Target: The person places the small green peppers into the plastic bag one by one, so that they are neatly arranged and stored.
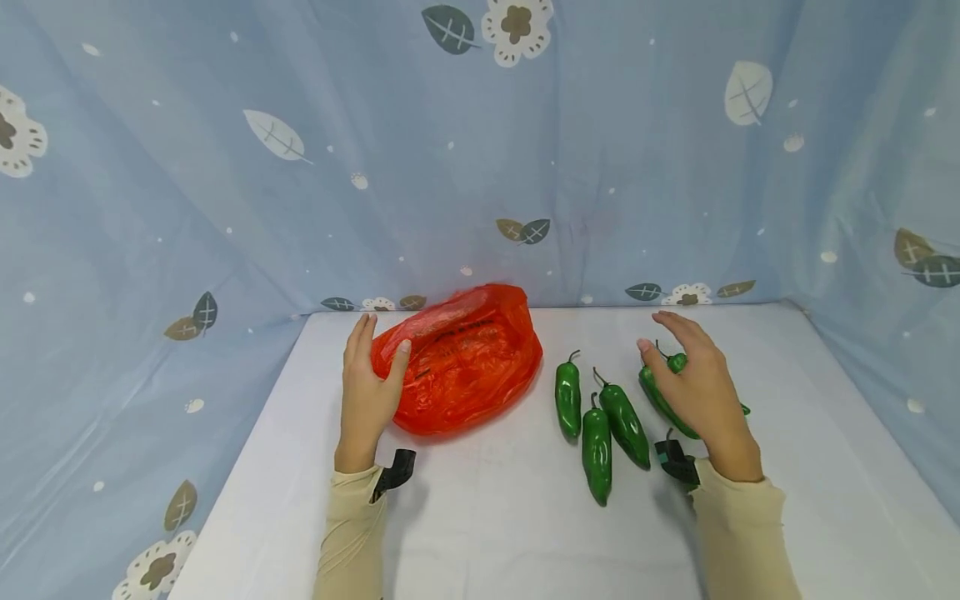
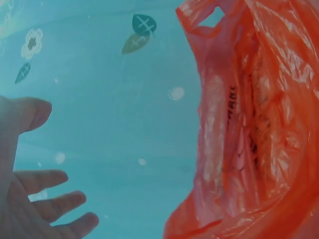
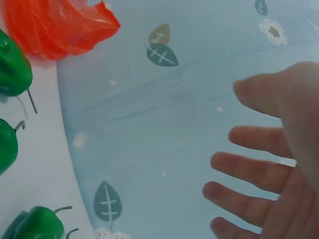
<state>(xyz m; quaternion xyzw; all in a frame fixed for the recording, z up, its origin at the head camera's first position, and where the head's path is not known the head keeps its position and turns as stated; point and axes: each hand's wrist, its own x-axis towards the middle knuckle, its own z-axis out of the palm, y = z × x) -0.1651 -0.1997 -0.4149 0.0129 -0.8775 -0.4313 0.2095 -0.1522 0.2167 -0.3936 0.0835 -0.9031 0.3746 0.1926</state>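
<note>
A crumpled red plastic bag (image 1: pixel 468 375) with dark lettering lies at the back left of the white table. My left hand (image 1: pixel 367 396) hovers by the bag's left side, fingers extended and thumb apart; in the left wrist view a gap shows between the hand and the bag (image 2: pixel 284 124). Three green peppers, among them a front one (image 1: pixel 597 454), lie right of the bag. Over more green peppers (image 1: pixel 660 400) at the right, my right hand (image 1: pixel 701 392) is held with spread fingers, partly hiding them. Neither hand holds anything.
A white-covered table (image 1: pixel 480 533) spreads below both hands. Behind it and at both sides hangs a blue curtain (image 1: pixel 420 183) printed with leaves and flowers. Dark straps (image 1: pixel 395 473) sit at the wrists.
</note>
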